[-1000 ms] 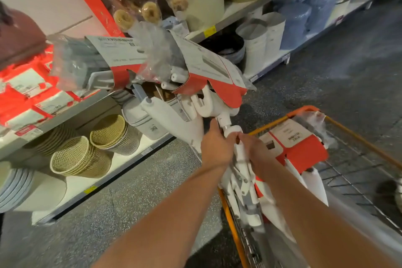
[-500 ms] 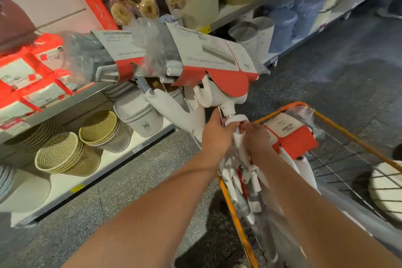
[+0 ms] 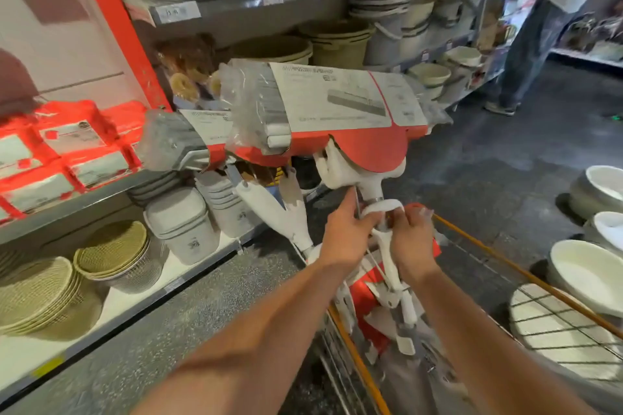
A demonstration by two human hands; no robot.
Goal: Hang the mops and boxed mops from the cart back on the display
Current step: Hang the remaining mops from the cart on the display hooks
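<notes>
A white mop with a red-and-white card sleeve over its plastic-wrapped head (image 3: 340,111) stands raised above the orange wire cart (image 3: 505,259). My left hand (image 3: 347,232) and my right hand (image 3: 409,239) both grip its white neck and handle just below the head. A second sleeved mop (image 3: 188,138) sticks out to the left behind it, its white handle (image 3: 286,216) slanting down toward the cart. More white handles and red packaging (image 3: 381,310) lie in the cart under my hands.
Shelving on the left holds red boxes (image 3: 64,152), woven baskets (image 3: 111,253), lidded grey bins (image 3: 178,222) and stacked buckets (image 3: 337,40). White basins (image 3: 600,185) stand on the floor at right. A person (image 3: 539,30) stands far down the aisle.
Both hands have lifted the mop higher and the head has swung right. The view has tilted up, showing upper shelves and the person in the aisle.
</notes>
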